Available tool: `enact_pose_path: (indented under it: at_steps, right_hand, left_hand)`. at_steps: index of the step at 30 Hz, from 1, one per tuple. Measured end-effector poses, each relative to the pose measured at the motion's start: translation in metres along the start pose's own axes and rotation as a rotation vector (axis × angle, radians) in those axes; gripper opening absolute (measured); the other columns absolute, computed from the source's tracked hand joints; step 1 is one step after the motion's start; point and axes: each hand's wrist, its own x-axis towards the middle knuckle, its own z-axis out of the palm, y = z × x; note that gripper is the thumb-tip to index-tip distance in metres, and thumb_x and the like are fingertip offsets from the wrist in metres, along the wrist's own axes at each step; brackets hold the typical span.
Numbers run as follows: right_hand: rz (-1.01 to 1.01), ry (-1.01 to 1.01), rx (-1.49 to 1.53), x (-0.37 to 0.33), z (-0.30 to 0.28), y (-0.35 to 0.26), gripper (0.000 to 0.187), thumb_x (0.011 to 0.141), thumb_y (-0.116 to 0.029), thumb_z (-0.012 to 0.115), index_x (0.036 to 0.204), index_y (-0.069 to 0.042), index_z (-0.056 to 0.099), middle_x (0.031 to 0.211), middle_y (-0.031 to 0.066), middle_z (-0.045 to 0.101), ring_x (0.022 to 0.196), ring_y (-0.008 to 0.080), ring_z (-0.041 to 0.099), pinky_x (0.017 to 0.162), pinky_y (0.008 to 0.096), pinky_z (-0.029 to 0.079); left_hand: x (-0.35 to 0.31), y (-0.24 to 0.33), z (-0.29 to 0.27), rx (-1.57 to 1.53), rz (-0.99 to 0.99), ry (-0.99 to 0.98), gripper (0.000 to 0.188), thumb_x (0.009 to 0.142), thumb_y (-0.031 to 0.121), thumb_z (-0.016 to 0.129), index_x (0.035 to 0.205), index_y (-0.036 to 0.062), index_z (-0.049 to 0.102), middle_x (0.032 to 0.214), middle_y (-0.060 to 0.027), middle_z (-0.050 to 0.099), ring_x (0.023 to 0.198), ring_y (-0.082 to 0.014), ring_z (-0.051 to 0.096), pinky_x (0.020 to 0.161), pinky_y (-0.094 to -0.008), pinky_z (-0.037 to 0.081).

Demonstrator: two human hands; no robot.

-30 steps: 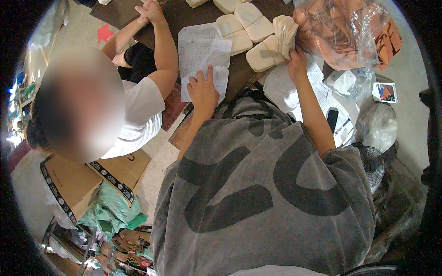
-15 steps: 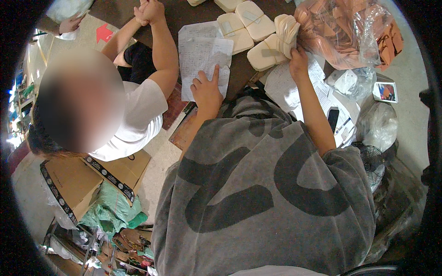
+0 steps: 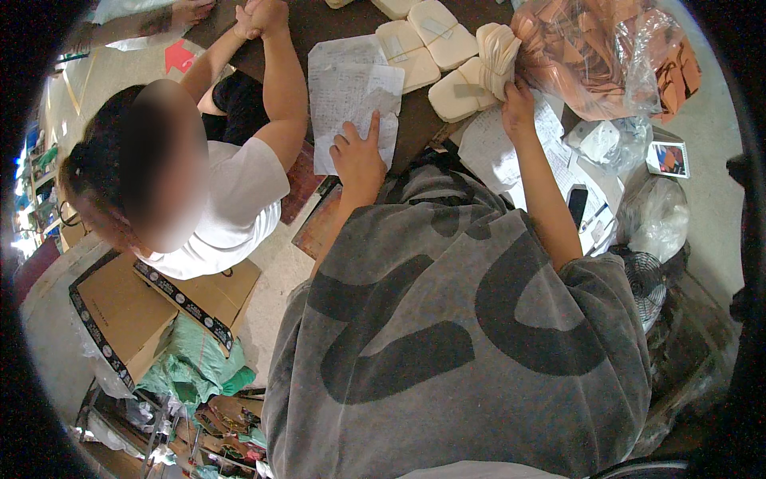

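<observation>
Handwritten paper sheets lie on the dark table in front of me. My left hand rests on them, its index finger stretched out over the writing and the other fingers loosely bent, holding nothing. My right hand is closed on the lower end of a fanned bundle of thin cream-coloured pieces, held upright. Right beside that bundle is a banded stack of cream pieces with rounded ends. Two more banded stacks, one at the back and one to the left, touch one another.
At the back right is a clear plastic bag of orange-brown cut pieces. Loose papers and a black phone-like object lie under my right forearm. A person in a white shirt sits at my left. A black fan stands at right.
The person at my left has turned their head, and another person's hand at the upper left has moved right. My hands hold nearly the same places.
</observation>
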Motion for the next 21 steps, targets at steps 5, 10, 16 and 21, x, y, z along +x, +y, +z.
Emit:
enact_pose_path:
  at_steps: [5, 10, 16, 21]
  right_hand:
    - [-0.026, -0.011, 0.009, 0.0, 0.001, 0.0, 0.049, 0.098, -0.005, 0.053, 0.146, 0.006, 0.048, 0.144, 0.0153, 0.056, 0.13, 0.0252, 0.054, 0.114, 0.0372, 0.039]
    - [0.019, 0.023, 0.034, 0.0, 0.001, 0.0, 0.051, 0.098, -0.005, 0.053, 0.146, 0.007, 0.046, 0.146, 0.0156, 0.055, 0.131, 0.0258, 0.054, 0.115, 0.0376, 0.039]
    - [-0.006, 0.024, 0.0, 0.002, 0.001, 0.002, 0.052, 0.098, -0.005, 0.052, 0.148, 0.006, 0.045, 0.147, 0.0151, 0.054, 0.132, 0.026, 0.053, 0.115, 0.0379, 0.039]
    - [-0.007, 0.042, 0.132, 0.0, -0.011, 0.013, 0.049, 0.097, -0.005, 0.052, 0.145, 0.005, 0.049, 0.143, 0.013, 0.056, 0.129, 0.026, 0.055, 0.112, 0.038, 0.041]
  left_hand:
    - [0.0, 0.0, -0.002, -0.004, -0.002, -0.028, 0.085, 0.076, 0.014, 0.074, 0.154, 0.0332, 0.048, 0.13, -0.0202, 0.05, 0.099, -0.0368, 0.056, 0.087, -0.0479, 0.046]
    - [0.0, 0.0, -0.002, -0.04, -0.006, -0.04, 0.086, 0.075, 0.014, 0.074, 0.155, 0.0326, 0.047, 0.131, -0.0212, 0.05, 0.101, -0.0385, 0.057, 0.088, -0.0489, 0.047]
    - [-0.001, 0.001, 0.004, -0.027, -0.002, -0.013, 0.085, 0.077, 0.013, 0.072, 0.156, 0.032, 0.046, 0.137, -0.025, 0.049, 0.103, -0.0399, 0.057, 0.088, -0.0504, 0.047]
    - [0.002, 0.002, 0.001, -0.044, -0.014, -0.02, 0.087, 0.077, 0.012, 0.072, 0.156, 0.0323, 0.044, 0.138, -0.0262, 0.049, 0.106, -0.0413, 0.057, 0.089, -0.0493, 0.048]
